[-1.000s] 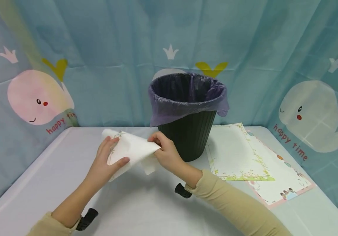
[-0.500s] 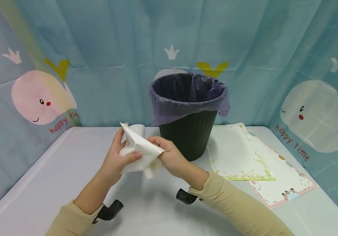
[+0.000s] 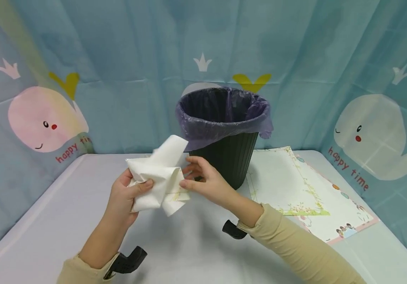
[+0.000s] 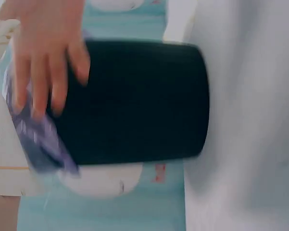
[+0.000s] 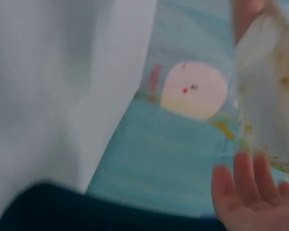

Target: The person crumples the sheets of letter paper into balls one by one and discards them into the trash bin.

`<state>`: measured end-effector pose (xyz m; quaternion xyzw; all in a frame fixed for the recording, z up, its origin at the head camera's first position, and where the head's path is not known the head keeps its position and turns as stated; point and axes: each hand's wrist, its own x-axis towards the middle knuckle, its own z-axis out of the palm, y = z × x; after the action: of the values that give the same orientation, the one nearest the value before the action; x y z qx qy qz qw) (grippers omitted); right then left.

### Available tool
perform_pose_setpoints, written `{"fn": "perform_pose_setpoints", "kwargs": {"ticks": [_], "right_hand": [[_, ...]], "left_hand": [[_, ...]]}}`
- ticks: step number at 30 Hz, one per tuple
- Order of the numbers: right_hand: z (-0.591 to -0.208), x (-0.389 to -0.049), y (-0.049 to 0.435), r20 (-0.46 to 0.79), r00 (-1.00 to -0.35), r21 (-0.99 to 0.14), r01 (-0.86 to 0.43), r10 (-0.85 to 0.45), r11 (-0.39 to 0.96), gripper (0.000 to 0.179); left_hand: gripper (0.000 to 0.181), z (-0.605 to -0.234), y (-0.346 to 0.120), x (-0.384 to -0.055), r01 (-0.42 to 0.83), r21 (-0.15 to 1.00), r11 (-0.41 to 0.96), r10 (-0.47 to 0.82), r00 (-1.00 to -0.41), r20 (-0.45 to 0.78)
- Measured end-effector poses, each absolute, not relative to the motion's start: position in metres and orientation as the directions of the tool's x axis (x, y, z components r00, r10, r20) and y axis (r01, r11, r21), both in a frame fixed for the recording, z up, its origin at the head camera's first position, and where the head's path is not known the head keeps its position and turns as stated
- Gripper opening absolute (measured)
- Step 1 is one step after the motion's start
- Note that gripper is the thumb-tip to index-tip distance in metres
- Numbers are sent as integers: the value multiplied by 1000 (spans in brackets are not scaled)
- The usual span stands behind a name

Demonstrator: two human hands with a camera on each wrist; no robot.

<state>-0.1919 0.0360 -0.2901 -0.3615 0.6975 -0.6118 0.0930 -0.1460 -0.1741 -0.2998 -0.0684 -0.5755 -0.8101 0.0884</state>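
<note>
My left hand [image 3: 123,195] grips a crumpled, folded sheet of white paper [image 3: 153,171], thumb on the near side. A printed border shows along part of the sheet, and loose flaps stick up and down. At the paper's right side is my right hand [image 3: 207,181], fingers apart and loosely extended; its thumb tip is at the paper's edge, and whether it touches I cannot tell. The left wrist view shows the right hand [image 4: 48,62] blurred, with fingers extended. In the right wrist view the paper [image 5: 267,96] lies just beyond the right fingertips [image 5: 245,168].
Behind the hands stands a black bin [image 3: 228,157] lined with a purple bag [image 3: 221,128]. Two bordered paper sheets, one green-edged [image 3: 274,181] and one pink-edged [image 3: 349,221], overlap on the white table [image 3: 64,221] to the right. A blue printed curtain [image 3: 132,79] hangs behind.
The paper has become more folded and crumpled, and a flap now points upward. My right hand has let go of the paper's right corner and spread its fingers. The left hand still holds it.
</note>
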Motion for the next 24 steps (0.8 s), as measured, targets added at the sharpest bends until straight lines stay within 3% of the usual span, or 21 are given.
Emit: {"fn": "perform_pose_setpoints", "kwargs": {"ticks": [3,5,9,12,15,18,24], "right_hand": [[-289,-193,38,386,-697,-861,-508,-604,36,108],[-288,-192,37,427,-659,-846,-533,-620,-16,122],[-288,-190,31,510,-619,-837,-516,-597,-180,126],[-288,-188,29,564,-635,-819,-514,-528,-256,125],[-288,-186,28,584,-679,-809,-532,-445,-249,116],[-290,-186,27,620,-679,-778,-596,-393,-198,97],[-292,-190,18,757,-569,-642,-740,-322,-202,39]], "left_hand": [[27,-303,-171,-144,205,915,-348,37,-972,231],[23,-303,-165,-144,187,906,-380,98,-966,241],[17,-299,-151,-146,163,898,-408,125,-965,232],[18,-294,-139,-146,132,914,-384,107,-977,186],[13,-291,-131,-149,78,925,-371,91,-989,120],[12,-290,-124,-153,44,924,-379,69,-995,76],[21,-292,-112,-160,89,924,-373,-48,-996,77]]}}
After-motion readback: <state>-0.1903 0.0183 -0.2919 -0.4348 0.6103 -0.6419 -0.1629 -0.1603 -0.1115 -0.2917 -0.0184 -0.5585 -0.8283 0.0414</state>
